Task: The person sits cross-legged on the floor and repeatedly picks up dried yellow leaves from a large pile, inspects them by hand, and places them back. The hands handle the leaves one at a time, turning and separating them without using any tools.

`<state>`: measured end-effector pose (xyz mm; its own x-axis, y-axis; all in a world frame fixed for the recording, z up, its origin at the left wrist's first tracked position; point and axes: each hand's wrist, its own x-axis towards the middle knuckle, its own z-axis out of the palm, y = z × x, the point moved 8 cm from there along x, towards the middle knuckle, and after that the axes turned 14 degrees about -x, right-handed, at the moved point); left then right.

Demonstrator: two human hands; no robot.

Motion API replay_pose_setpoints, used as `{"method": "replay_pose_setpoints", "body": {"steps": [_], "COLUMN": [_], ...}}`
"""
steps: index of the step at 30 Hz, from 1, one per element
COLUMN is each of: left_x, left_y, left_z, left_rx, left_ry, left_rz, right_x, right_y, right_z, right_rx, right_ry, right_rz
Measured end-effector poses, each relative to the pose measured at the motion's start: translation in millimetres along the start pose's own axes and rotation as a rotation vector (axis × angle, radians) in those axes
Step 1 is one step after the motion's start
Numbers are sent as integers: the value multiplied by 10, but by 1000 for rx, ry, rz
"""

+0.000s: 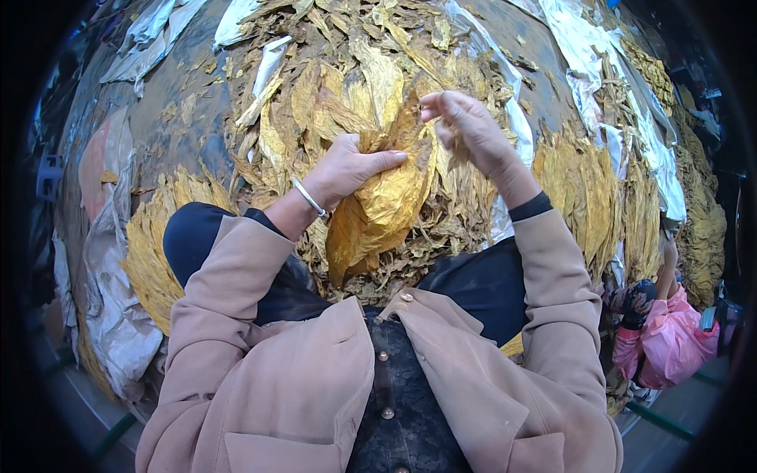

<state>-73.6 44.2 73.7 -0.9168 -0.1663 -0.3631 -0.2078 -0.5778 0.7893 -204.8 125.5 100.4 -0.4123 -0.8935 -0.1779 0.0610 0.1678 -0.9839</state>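
Observation:
My left hand (pixel 359 164), with a silver bangle at the wrist, grips a large dried golden-brown leaf (pixel 387 204), which looks like cured tobacco. Its broad part hangs down over my lap, and its narrower end points up to the right. Just right of that end is my right hand (pixel 464 121), fingers bent, with what may be a leaf scrap beneath the palm; its grasp is unclear. Beyond both hands lie loose yellow and brown dried leaves (pixel 375 77). Crumbled leaf pieces (pixel 378 278) cover the ground between my knees.
Stacked dried leaves lie at my left (pixel 157 248) and right (pixel 576 195). White plastic sheets (pixel 508 77) run between the heaps, and a crumpled sheet (pixel 118 319) lies at far left. A person in pink (pixel 671 337) sits at the far right, near more leaves.

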Motion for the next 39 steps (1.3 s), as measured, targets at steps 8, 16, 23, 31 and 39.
{"method": "replay_pose_setpoints", "body": {"steps": [8,16,23,31,39], "left_x": [11,3,-60,-26,-143], "left_y": [-10,86,104,-70,-195], "left_z": [22,-286,-66,14,31], "left_rx": [52,141,-53,83,323], "left_ry": [-60,142,-12,-199,-287], "left_rz": [-42,162,78,-91,-168], "right_x": [-87,-16,-39,-33,121], "right_y": [-494,-152,-61,-159,-103], "right_z": [398,-466,425,525,-476], "right_rx": [-1066,-242,-422,-685,-857], "right_ry": [285,244,-102,82,660], "right_rz": [-695,15,-82,-267,-405]}}
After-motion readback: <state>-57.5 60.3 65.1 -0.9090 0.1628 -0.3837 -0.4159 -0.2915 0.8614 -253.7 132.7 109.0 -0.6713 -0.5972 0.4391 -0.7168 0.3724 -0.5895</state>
